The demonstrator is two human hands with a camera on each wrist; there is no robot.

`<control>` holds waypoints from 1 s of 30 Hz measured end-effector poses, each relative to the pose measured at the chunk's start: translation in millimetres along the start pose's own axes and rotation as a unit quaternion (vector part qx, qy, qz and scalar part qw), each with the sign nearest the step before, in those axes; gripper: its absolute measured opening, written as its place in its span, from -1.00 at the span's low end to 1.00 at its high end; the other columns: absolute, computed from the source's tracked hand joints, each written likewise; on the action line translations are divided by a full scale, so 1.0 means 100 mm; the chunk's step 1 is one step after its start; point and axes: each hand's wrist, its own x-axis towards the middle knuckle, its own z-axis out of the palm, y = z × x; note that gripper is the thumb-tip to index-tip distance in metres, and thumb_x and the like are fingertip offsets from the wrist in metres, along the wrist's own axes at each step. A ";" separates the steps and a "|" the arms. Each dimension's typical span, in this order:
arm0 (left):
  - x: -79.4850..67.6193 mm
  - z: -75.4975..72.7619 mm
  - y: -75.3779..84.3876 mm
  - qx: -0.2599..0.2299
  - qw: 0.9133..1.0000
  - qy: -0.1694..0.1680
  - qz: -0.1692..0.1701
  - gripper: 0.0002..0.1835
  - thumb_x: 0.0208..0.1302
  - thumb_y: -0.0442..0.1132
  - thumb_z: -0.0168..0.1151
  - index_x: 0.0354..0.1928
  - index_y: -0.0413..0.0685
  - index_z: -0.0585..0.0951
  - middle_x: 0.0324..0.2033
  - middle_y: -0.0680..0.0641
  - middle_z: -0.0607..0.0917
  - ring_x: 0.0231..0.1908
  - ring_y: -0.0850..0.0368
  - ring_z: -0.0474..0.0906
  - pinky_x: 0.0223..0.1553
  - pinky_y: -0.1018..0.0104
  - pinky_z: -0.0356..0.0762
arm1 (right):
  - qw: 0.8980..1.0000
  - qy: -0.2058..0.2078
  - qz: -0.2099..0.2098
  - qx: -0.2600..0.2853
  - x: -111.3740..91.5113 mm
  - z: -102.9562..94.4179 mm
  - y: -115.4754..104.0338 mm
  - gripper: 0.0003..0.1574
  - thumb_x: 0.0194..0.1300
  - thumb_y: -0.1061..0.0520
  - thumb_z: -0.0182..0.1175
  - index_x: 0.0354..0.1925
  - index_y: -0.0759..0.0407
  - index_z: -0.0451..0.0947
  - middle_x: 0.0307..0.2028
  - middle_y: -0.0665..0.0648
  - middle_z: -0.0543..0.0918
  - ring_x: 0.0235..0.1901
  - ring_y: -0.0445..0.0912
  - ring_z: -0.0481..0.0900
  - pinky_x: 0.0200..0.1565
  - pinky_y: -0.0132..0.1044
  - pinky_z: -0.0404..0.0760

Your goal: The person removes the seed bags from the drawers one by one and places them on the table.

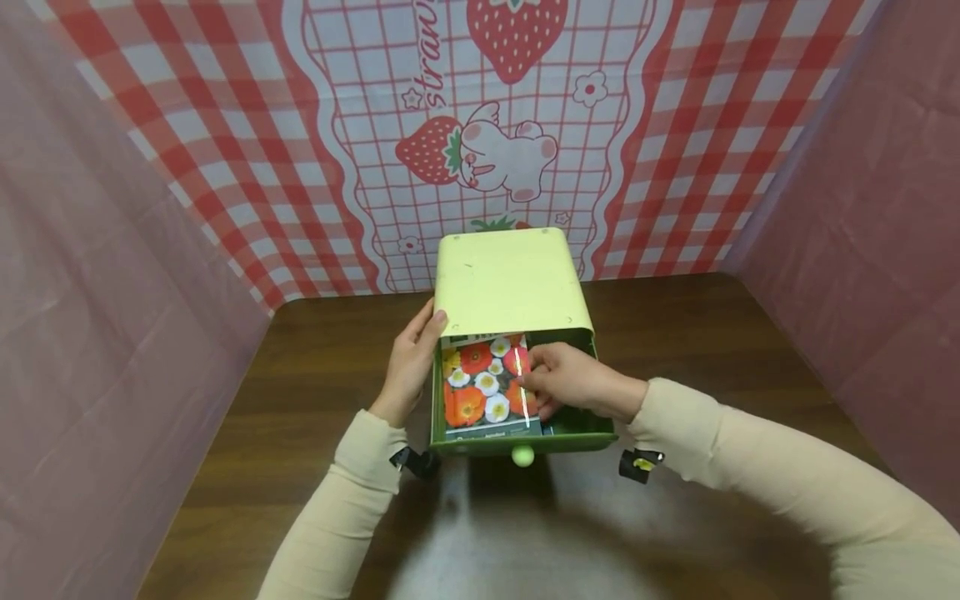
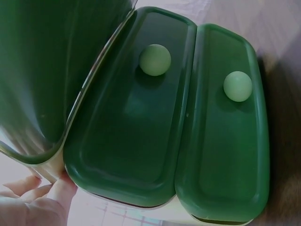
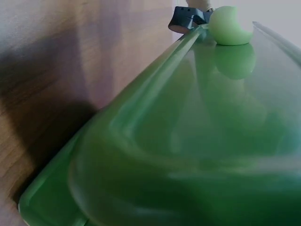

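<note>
Partly, the drawer [image 1: 577, 442] keeps its contents from us: the packet [image 1: 483, 383] lies flower side up along its left part, and we cannot tell whether its far end runs under the top of the cabinet [image 1: 510, 279]. We see the right hand [image 1: 566, 379] pinching the packet's right edge, some fingertips hidden; the right wrist view misses that grip. The left hand [image 1: 408, 362], cut off in its own wrist view, rests nearly straight-fingered against the cabinet's left side, thumb at the top's front corner. Between packet and right wall we find a narrow gap, largely filled by the right hand. Counter [image 1: 315, 375] stretches to both sides, while the cloth [image 1: 510, 158] hangs close behind the cabinet.
</note>
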 end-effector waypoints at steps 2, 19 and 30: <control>0.00 0.00 0.01 0.002 1.000 -0.001 0.002 -0.36 0.38 0.16 0.12 0.45 0.23 0.30 0.37 0.00 0.43 0.20 0.06 0.47 0.26 0.11 0.46 | 1.000 0.005 0.002 0.001 -0.01 -0.01 0.00 -0.75 0.46 0.15 0.08 -0.08 0.36 0.44 -0.50 0.13 0.58 -0.52 -0.12 0.58 -0.34 -0.21 0.75; -0.03 0.02 0.00 0.012 1.000 0.005 -0.002 -0.39 0.39 0.15 0.12 0.44 0.26 0.32 0.35 0.04 0.45 0.06 0.07 0.54 0.12 0.22 0.55 | 0.998 0.016 0.003 0.056 -0.15 -0.20 -0.03 -0.55 0.45 0.13 0.08 0.14 0.44 0.42 -0.13 0.23 0.71 -0.36 -0.13 0.67 -0.28 -0.30 0.74; -0.03 0.01 0.00 0.008 1.000 0.005 0.000 -0.39 0.39 0.14 0.12 0.44 0.27 0.32 0.34 0.04 0.46 0.00 0.14 0.55 0.07 0.34 0.55 | 0.993 -0.005 0.033 0.117 -0.26 -0.29 -0.03 -0.49 0.44 0.09 0.12 0.15 0.46 0.37 -0.22 0.10 0.71 -0.36 -0.17 0.65 -0.27 -0.37 0.72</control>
